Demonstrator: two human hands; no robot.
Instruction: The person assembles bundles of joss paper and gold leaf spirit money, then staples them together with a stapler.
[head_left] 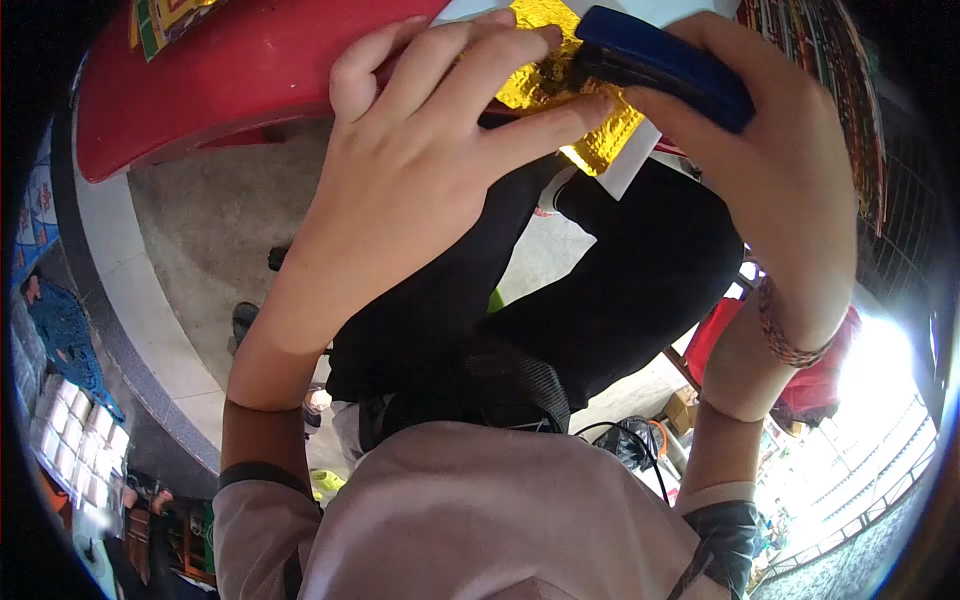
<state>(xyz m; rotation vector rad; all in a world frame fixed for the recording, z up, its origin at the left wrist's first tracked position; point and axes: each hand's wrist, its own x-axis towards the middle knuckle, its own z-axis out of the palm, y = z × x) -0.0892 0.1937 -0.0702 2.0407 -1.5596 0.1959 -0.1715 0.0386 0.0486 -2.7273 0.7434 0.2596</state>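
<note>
My left hand [430, 130] presses its fingers down on a sheet of crinkled gold foil paper [560, 85] backed with white paper [632, 160], holding it at the top of the head view. My right hand [770, 170] grips a dark blue stapler [660, 62] whose jaw sits over the foil's upper right edge. Both hands touch the paper above my lap. A woven bracelet [785, 335] circles my right wrist.
A red plastic surface [230, 80] lies to the upper left with a printed sheet on it. My black trousers [600, 290] and light shirt [470, 510] fill the middle and bottom. Bare concrete floor [200, 230] shows at left, a patterned stack [850, 90] at right.
</note>
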